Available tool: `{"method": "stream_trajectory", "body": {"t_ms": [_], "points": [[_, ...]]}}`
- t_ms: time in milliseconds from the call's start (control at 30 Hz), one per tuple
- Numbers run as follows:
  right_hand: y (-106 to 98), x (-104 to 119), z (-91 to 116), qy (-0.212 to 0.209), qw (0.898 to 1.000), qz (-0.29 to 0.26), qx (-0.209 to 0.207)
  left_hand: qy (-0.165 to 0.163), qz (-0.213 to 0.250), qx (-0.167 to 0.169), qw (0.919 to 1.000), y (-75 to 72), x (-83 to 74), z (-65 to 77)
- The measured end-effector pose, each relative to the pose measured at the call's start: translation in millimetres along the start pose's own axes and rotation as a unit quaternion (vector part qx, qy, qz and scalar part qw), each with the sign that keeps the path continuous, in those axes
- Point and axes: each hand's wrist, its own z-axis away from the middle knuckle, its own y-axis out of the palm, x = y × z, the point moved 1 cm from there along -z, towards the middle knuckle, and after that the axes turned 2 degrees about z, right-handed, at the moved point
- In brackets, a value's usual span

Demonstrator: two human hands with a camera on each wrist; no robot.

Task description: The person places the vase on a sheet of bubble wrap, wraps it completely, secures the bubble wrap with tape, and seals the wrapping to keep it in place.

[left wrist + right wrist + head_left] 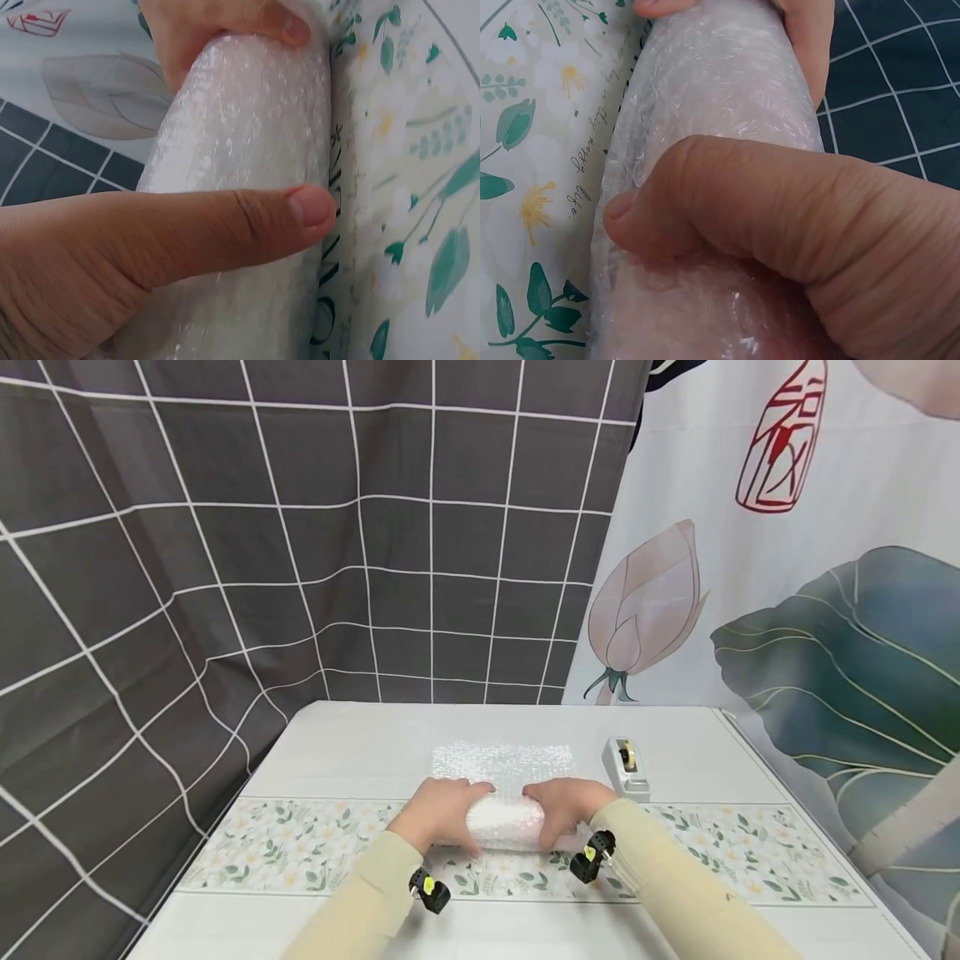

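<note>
A whitish bundle rolled in bubble wrap (504, 825) lies crosswise on the table, in front of me. My left hand (444, 812) grips its left end, and my right hand (566, 806) grips the right end. In the left wrist view the left thumb (225, 229) lies across the roll, with the right hand at the far end. The right thumb (682, 199) presses over the wrap in the right wrist view. Flat bubble wrap sheet (501, 762) stretches from the roll toward the back. Whatever is inside the layers is hidden.
To the right of the sheet stands a white tape dispenser (627, 768) with a yellowish roll. A floral strip (300, 843) crosses the white table (360, 735). Behind hang a dark gridded curtain (397, 543) and a white flower-printed curtain (675, 468).
</note>
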Motion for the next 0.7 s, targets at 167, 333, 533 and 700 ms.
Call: {"method": "stream_trajectory", "body": {"t_ms": [167,333,533,700], "points": [[-0.4,1.2,-1.4,0.006,1.000,-0.003,0.007,0.002,0.007,0.010,0.9999,-5.4,3.8,2.7],[0.7,-0.5,-1.3,0.015,1.000,-0.003,0.003,0.021,0.027,0.009,0.9994,-6.8,3.5,2.3],[2.0,-1.4,-1.3,0.021,1.000,-0.007,-0.003,0.029,0.026,0.011,0.9992,-4.1,5.8,-1.4],[1.2,-2.1,-1.7,0.029,0.999,-0.014,-0.001,0.030,0.032,0.018,0.9989,-3.5,6.6,-3.0]]}}
